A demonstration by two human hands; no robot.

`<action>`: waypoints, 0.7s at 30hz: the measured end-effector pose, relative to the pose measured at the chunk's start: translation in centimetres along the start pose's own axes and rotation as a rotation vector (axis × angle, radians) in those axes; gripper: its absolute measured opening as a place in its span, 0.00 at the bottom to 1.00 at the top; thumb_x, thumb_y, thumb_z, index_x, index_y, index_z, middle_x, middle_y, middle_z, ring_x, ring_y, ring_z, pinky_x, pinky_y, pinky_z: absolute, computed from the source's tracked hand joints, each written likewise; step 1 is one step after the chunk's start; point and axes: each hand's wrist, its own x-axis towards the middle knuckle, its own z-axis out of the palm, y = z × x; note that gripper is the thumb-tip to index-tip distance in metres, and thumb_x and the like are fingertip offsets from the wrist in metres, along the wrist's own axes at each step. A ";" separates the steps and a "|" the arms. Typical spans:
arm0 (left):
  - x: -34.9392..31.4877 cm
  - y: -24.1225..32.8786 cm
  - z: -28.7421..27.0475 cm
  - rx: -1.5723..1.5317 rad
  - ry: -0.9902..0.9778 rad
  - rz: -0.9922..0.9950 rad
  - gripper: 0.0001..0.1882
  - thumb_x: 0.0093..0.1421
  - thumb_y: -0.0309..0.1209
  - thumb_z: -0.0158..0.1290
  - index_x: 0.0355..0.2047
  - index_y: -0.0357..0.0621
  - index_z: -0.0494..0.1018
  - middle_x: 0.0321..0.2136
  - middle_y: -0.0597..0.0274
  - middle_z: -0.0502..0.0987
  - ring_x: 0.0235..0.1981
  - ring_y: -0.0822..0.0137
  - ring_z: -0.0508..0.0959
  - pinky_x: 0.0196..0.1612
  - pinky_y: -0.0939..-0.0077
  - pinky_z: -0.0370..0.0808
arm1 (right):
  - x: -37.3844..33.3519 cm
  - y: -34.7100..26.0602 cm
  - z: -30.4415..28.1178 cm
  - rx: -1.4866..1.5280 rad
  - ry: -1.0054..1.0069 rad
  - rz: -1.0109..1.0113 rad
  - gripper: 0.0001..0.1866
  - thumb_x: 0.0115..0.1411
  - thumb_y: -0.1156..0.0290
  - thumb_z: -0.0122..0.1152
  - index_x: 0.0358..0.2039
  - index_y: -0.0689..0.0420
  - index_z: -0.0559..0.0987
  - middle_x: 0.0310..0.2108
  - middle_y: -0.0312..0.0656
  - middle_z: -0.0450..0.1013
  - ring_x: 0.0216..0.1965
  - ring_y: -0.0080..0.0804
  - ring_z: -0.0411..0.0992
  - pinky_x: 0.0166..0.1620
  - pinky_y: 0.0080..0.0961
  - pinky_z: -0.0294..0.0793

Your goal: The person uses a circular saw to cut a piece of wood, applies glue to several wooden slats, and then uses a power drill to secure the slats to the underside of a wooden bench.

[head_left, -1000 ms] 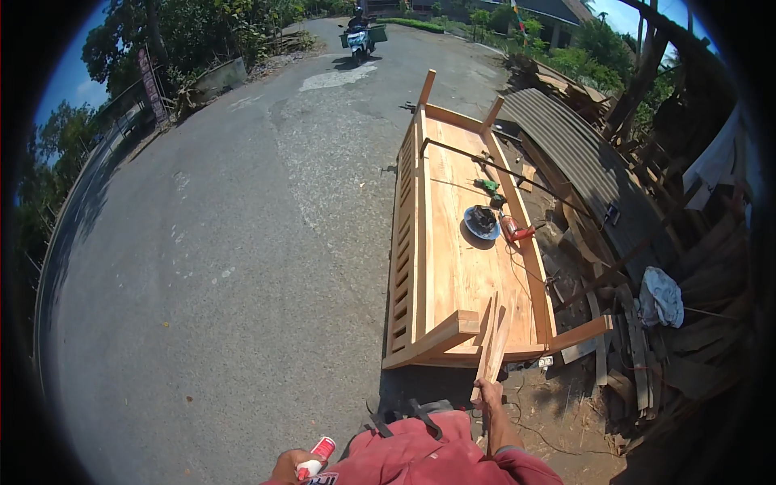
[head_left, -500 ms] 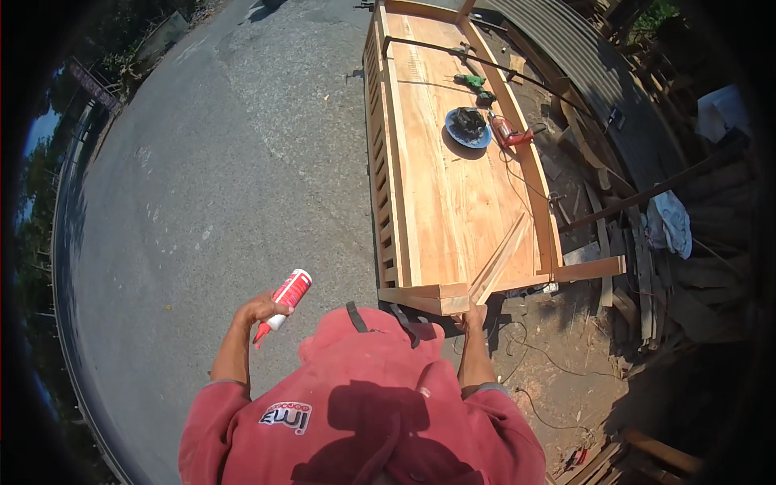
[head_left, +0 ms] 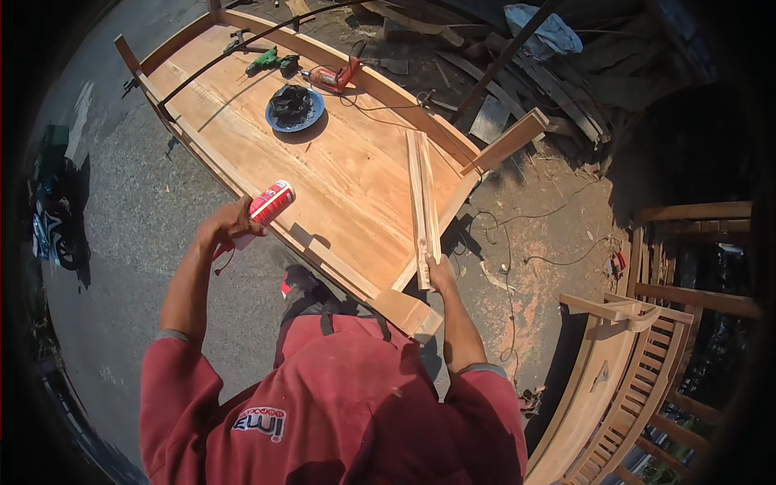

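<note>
My left hand (head_left: 229,221) is wrapped round a red and white glue bottle (head_left: 273,201), tilted with its red nozzle pointing down toward me. It hovers by the near long edge of a large wooden bench frame (head_left: 347,190) with a flat panel. My right hand (head_left: 441,275) grips the near ends of thin wooden strips (head_left: 422,190), which stretch away over the panel's right end. Below that hand is a squared wooden corner post (head_left: 406,314) of the frame.
On the panel are a blue bowl (head_left: 314,118) holding something black, a red power tool (head_left: 333,78), a green drill (head_left: 265,61) and a hammer (head_left: 236,42). Cables cross the dirt on the right. A slatted wooden bench (head_left: 602,388) stands lower right, scrap planks (head_left: 529,81) lie beyond.
My view has turned right, bringing the slatted bench in. The strips now lie farther over the panel's end in my right hand. My left hand has brought the bottle to the frame's edge.
</note>
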 end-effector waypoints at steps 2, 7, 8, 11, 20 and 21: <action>5.5 0.6 -2.1 0.125 -0.066 0.030 0.43 0.46 0.48 0.73 0.55 0.35 0.68 0.45 0.40 0.82 0.47 0.45 0.82 0.49 0.54 0.78 | -0.6 -0.3 -1.0 -0.006 0.014 0.008 0.33 0.67 0.44 0.52 0.50 0.68 0.75 0.48 0.69 0.76 0.53 0.65 0.74 0.55 0.53 0.71; 17.0 -0.9 -2.6 0.499 -0.052 0.172 0.45 0.42 0.51 0.75 0.55 0.39 0.70 0.46 0.46 0.83 0.50 0.47 0.83 0.52 0.58 0.79 | -3.1 -0.7 -1.4 -0.227 0.150 0.146 0.30 0.68 0.47 0.55 0.57 0.59 0.74 0.50 0.67 0.77 0.50 0.68 0.76 0.55 0.58 0.71; 18.4 -0.9 -2.4 0.533 -0.063 0.162 0.46 0.40 0.51 0.76 0.55 0.41 0.71 0.46 0.50 0.84 0.50 0.51 0.83 0.53 0.60 0.79 | -3.9 -0.9 -0.7 -0.295 0.256 0.164 0.28 0.65 0.48 0.60 0.57 0.53 0.75 0.47 0.60 0.77 0.50 0.62 0.75 0.53 0.57 0.70; 21.6 -1.6 -1.1 0.626 -0.063 0.223 0.45 0.38 0.50 0.77 0.54 0.41 0.72 0.45 0.52 0.84 0.50 0.52 0.83 0.53 0.61 0.79 | -5.4 -1.9 -0.2 -0.628 0.415 -0.312 0.28 0.59 0.46 0.65 0.53 0.51 0.79 0.48 0.56 0.73 0.50 0.58 0.70 0.55 0.55 0.69; 27.5 1.0 6.3 1.087 -0.069 0.167 0.28 0.52 0.37 0.70 0.53 0.46 0.79 0.47 0.57 0.84 0.50 0.49 0.83 0.46 0.45 0.79 | -3.2 -5.6 2.5 -0.904 0.263 -0.293 0.20 0.56 0.58 0.66 0.40 0.62 0.80 0.39 0.51 0.76 0.46 0.49 0.73 0.49 0.47 0.70; 28.0 1.3 7.2 1.199 -0.091 0.188 0.26 0.54 0.35 0.68 0.53 0.45 0.79 0.48 0.56 0.84 0.50 0.48 0.82 0.45 0.41 0.78 | -3.0 -6.1 2.0 -0.663 0.229 -0.212 0.19 0.58 0.60 0.66 0.41 0.63 0.80 0.36 0.50 0.76 0.41 0.47 0.74 0.45 0.46 0.72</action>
